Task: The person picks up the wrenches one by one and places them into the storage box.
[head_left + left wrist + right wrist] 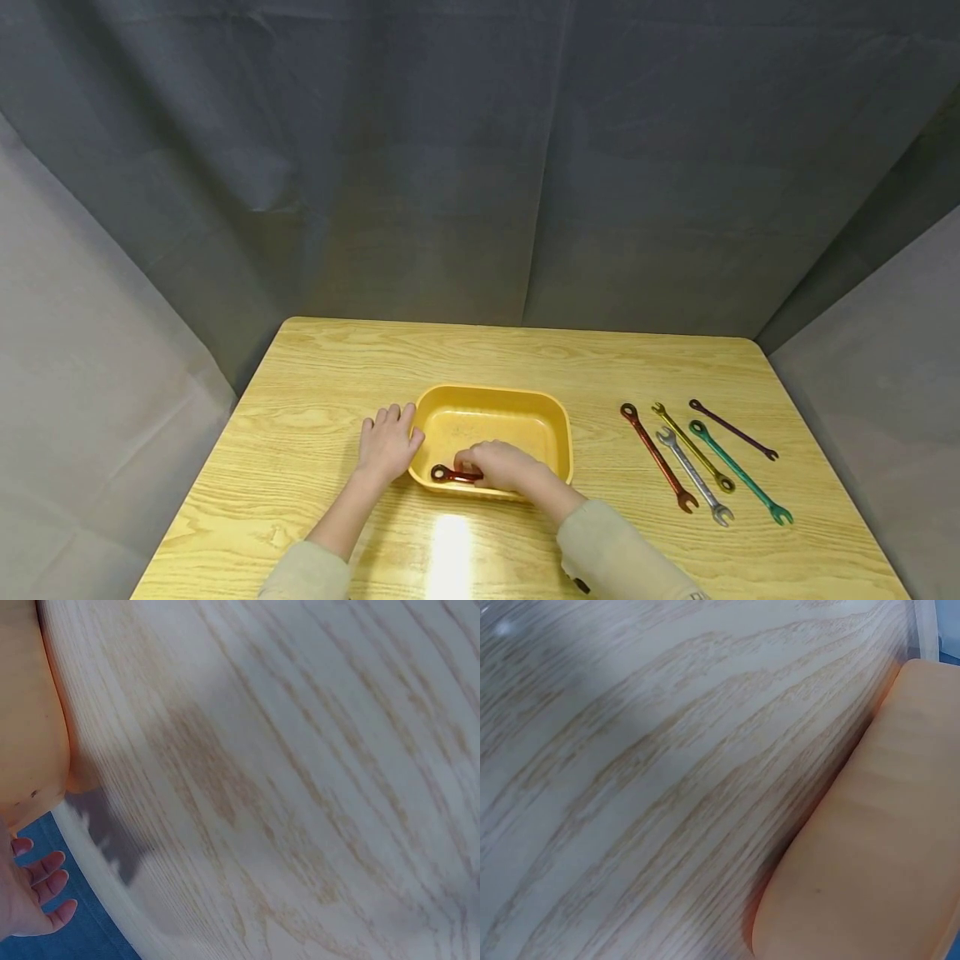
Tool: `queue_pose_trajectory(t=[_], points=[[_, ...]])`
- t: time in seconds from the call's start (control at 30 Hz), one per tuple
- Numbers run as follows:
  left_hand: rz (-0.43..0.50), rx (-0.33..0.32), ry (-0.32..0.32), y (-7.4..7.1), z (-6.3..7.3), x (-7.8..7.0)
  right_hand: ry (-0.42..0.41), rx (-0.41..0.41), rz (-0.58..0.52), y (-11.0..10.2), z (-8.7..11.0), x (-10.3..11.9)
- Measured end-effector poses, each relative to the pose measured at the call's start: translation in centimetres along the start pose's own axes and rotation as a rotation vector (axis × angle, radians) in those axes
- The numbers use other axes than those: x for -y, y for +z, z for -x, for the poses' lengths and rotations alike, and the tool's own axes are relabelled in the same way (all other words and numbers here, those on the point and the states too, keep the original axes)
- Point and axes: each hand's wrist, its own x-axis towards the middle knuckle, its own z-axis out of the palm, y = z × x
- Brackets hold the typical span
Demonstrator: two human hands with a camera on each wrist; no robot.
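Note:
A yellow plastic tray (495, 397) sits on the wooden table. My right hand (506, 467) reaches inside it and grips a dark red ratchet wrench (442, 473) near the front wall. The wrench's ring end points left, and my fingers hide its other end. At the tray's left rim rests my left hand (386, 446), its thumb over the edge. The left wrist view shows that hand's fingers (51, 885) spread and loosely extended beside the tray's outer wall (34, 712). In the right wrist view only the tray's side (862, 832) shows, without the hand.
To the tray's right several combination wrenches lie slanted: an orange-red wrench (660, 458), a silver wrench (696, 477), a yellow wrench (693, 447), a green wrench (740, 472) and a purple wrench (733, 429). Grey cloth (450, 167) hangs behind the wooden table (337, 358).

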Motion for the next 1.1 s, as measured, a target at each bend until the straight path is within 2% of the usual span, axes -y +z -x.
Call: queue_pose_trajectory(t=[0.8, 1.1], points=[[0.019, -0.004, -0.004, 0.19, -0.03, -0.01, -0.006, 0.014, -0.022, 0.20, -0.24, -0.40], [0.013, 0.011, -0.010, 0.30, 0.01, 0.00, -0.037, -0.012, 0.019, -0.08, 0.03, -0.44]])
